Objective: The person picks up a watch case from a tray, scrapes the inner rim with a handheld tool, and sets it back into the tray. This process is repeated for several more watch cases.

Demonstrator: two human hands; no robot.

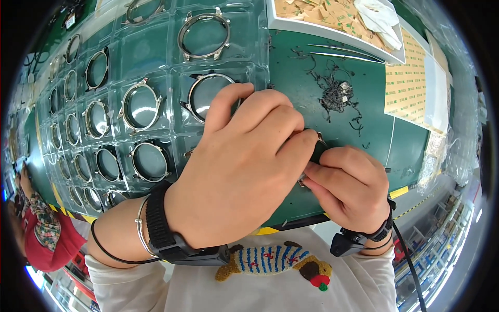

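Observation:
My left hand (239,166) is closed around a metal watch case (318,139), of which only a small edge with lugs shows between the fingers. My right hand (348,190) pinches the same case from the lower right, fingertips touching the left hand's fingers. Most of the case is hidden by both hands. Both wrists wear black straps, and the left one also has a thin metal bangle. The hands are over a green work mat (374,130), just right of a clear plastic tray (156,67).
The clear tray holds several round metal watch cases, such as one watch case (204,35) in its pocket. A pile of thin dark scraps (335,91) lies on the mat. A white tray (332,18) with tan backing papers sits at the top, yellowish sheets (410,88) to the right.

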